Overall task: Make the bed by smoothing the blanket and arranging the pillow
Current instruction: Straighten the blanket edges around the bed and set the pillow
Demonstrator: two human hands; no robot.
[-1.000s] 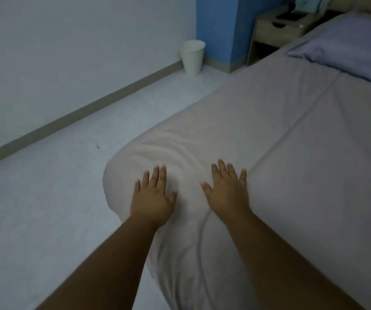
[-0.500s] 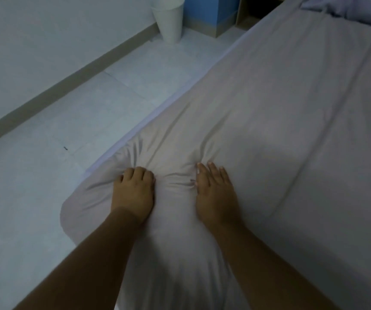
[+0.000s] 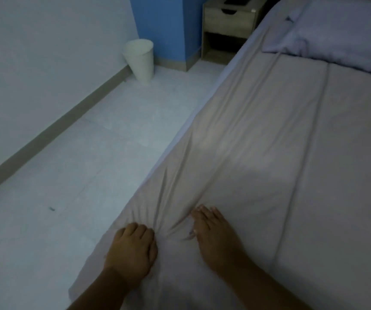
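Smoothing step: my left hand (image 3: pixel 133 253) grips bunched blanket (image 3: pixel 269 153) near the left edge of the bed (image 3: pixel 180 132). My right hand (image 3: pixel 216 240) presses flat-fingered. Next, pull the creases taut.

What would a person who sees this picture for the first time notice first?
The left hand grips a bunch of the pale beige fabric blanket near its left edge, the right hand rests on it alongside, and long creases fan away from them. A soft lilac pillow lies top right; a white tapered bin stands by the wall.
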